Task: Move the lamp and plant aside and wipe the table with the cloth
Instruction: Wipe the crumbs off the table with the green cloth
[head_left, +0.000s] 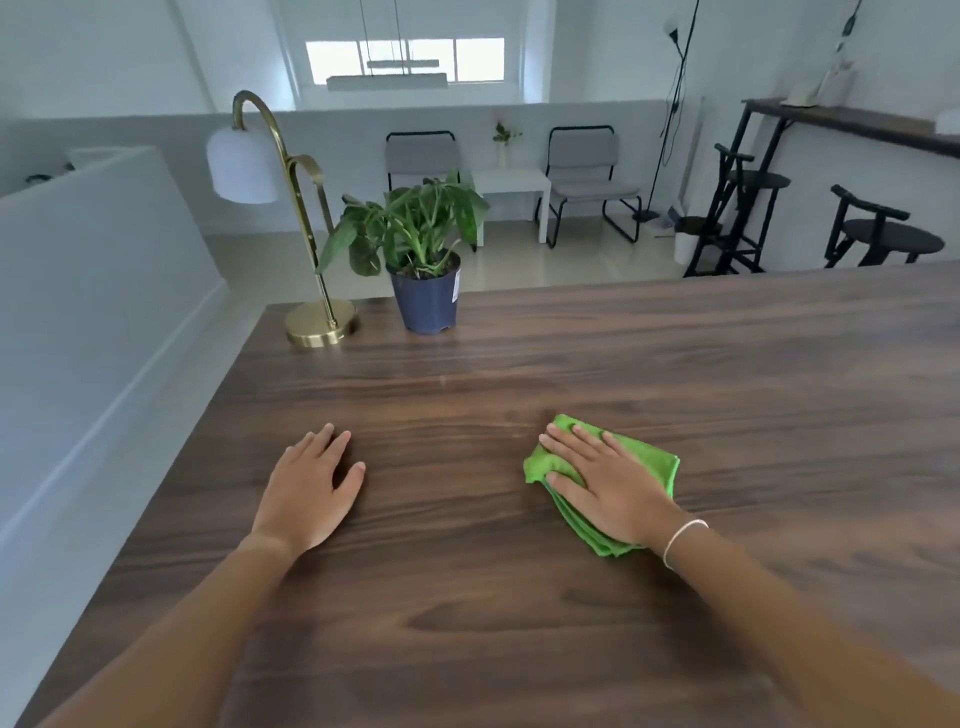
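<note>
— What are the hands doing?
— The right hand (605, 486) lies flat, fingers spread, pressing one folded bright green cloth (644, 462) onto the dark wood-grain table (675, 364). The left hand (309, 491) rests palm down on bare wood, fingers loosely together, holding nothing.
— And further out?
— One brass arched lamp with a white shade (317, 325) and one leafy plant in a dark blue pot (426, 299) stand side by side at the far left corner (well apart from both hands).

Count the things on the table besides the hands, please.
3: the lamp at the far left corner, the plant just to its right, and the cloth flat under the right hand. Table edges run out of view.
</note>
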